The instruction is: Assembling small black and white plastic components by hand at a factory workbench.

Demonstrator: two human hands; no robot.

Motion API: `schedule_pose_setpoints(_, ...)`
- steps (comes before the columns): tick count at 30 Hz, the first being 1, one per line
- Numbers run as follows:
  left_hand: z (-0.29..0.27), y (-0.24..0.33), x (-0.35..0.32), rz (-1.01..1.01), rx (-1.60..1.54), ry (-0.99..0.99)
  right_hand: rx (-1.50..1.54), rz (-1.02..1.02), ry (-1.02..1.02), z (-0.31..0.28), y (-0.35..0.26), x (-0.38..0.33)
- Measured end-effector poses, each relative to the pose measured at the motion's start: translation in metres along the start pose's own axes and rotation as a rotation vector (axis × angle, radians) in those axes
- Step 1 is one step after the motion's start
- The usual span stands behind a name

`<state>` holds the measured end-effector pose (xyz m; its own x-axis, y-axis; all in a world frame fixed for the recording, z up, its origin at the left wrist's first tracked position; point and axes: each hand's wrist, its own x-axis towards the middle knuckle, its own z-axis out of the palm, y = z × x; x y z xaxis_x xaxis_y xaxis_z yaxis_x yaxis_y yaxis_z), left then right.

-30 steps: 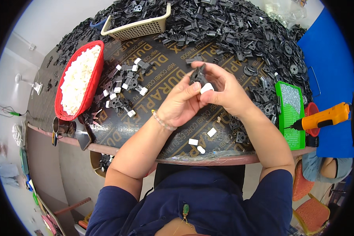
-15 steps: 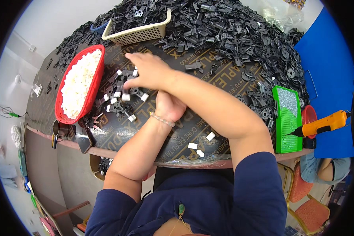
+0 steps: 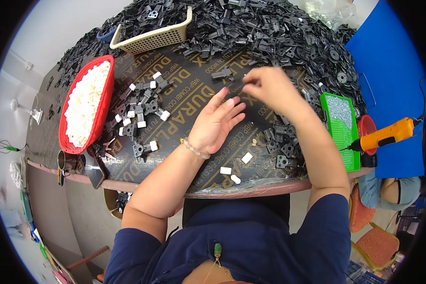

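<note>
My left hand (image 3: pixel 217 124) is held palm up over the table, its fingers apart and nothing in its palm. To its right, my right hand (image 3: pixel 273 90) is slightly blurred, with thumb and fingers curled together; what they pinch, if anything, I cannot make out. Just beyond the hands lies a black plastic part (image 3: pixel 222 74). Left of my left hand is a loose group of black parts with white caps (image 3: pixel 164 115). Several loose white pieces (image 3: pixel 226 170) lie near the front edge.
A red basket of white pieces (image 3: pixel 110 87) stands at left. A cream basket (image 3: pixel 151 40) sits against a large heap of black parts (image 3: pixel 270 28). At right are a green tray of small metal pieces (image 3: pixel 341 111), a red bowl (image 3: pixel 367 124) and an orange electric screwdriver (image 3: pixel 388 134).
My right hand has swung from above the white-capped parts to the right, uncrossing from my left forearm. My left hand has moved a little forward and its fingers now show spread.
</note>
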<state>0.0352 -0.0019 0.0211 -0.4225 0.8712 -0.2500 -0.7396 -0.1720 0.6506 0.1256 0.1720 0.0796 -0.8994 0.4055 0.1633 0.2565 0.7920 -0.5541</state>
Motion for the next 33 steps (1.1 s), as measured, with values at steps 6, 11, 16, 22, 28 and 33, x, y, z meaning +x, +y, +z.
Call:
schedule_pose_setpoints(6, -0.005, 0.006, 0.008, 0.098, 0.005, -0.088, 0.473, -0.037, -0.120, -0.007, -0.005, -0.033)
schedule_pose_setpoints(11, -0.003, 0.012, 0.005, 0.093, 0.069, -0.046, -0.193, 0.072, -0.111, -0.025, 0.031, -0.043)
schedule_pose_setpoints(16, -0.003, 0.010, 0.007, 0.078, 0.067, -0.063, -0.506, 0.285, -0.294, -0.019, 0.044, -0.039)
schedule_pose_setpoints(22, -0.007, 0.011, 0.007, 0.042, 0.162, -0.056, 0.439, 0.113, 0.037, 0.000, 0.023, -0.029)
schedule_pose_setpoints(28, -0.013, 0.013, 0.008, 0.019, 0.108, -0.078, 0.865, 0.042, -0.025, 0.019, 0.005, -0.030)
schedule_pose_setpoints(33, -0.009, 0.014, 0.007, -0.019, 0.065, -0.117, 0.959, 0.061, 0.030, 0.019, -0.003, -0.035)
